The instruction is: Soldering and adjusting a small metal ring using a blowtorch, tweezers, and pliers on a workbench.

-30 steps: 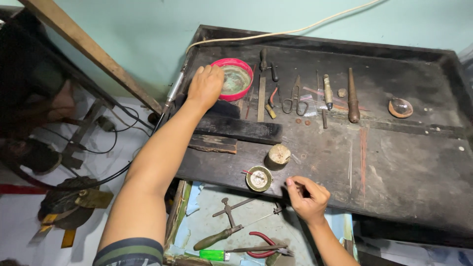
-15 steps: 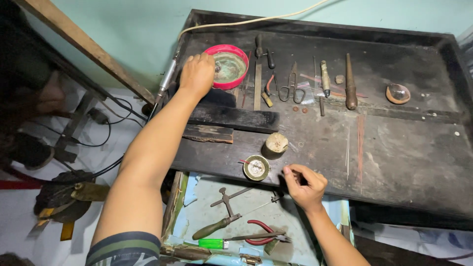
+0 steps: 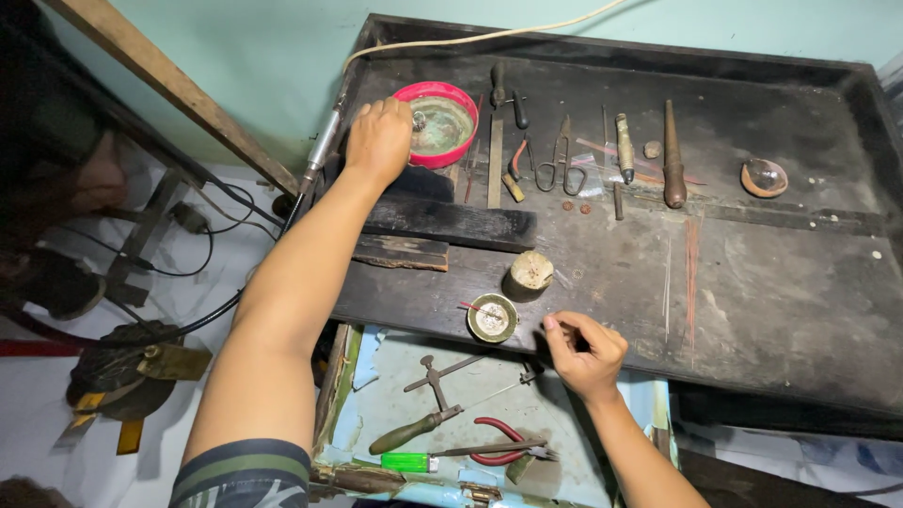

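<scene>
Reaching left hand [image 3: 379, 139], fingertips closed inside grimy red-rimmed round bowl [image 3: 437, 123]; right hand [image 3: 585, 355] pinching something too small to tell.

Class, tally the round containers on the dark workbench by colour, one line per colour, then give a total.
Pink-rimmed bowl, under the left hand: 1
Brass-coloured tin, near the right hand: 1
Tan cup: 1
Brown dish: 1
Total: 4

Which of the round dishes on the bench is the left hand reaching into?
The red-rimmed bowl at the bench's far edge: the left hand rests on its rim. The small metal cup and shallow dish lie untouched.
</scene>
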